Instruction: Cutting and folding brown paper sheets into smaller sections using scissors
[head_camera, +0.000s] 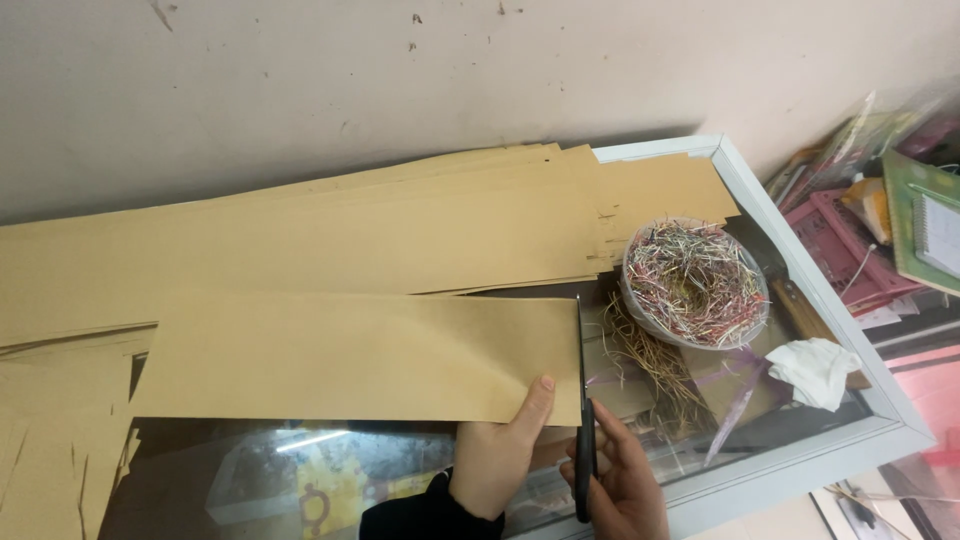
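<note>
Brown paper strip (350, 355) lying flat across glass-topped desk (800, 455), right end pinched by left hand (498, 450), thumb on top; black scissors (583, 420) gripped in right hand (618, 480), blades along strip's right edge; stack of brown paper sheets (350, 230) behind against wall; bowl of shredded coloured paper (695, 283) and crumpled white tissue (815, 370) to the right

Glass-topped counter (800, 455), brown paper sheets (330, 225), bowl of shredded paper (694, 283), white tissue (815, 370)
</note>
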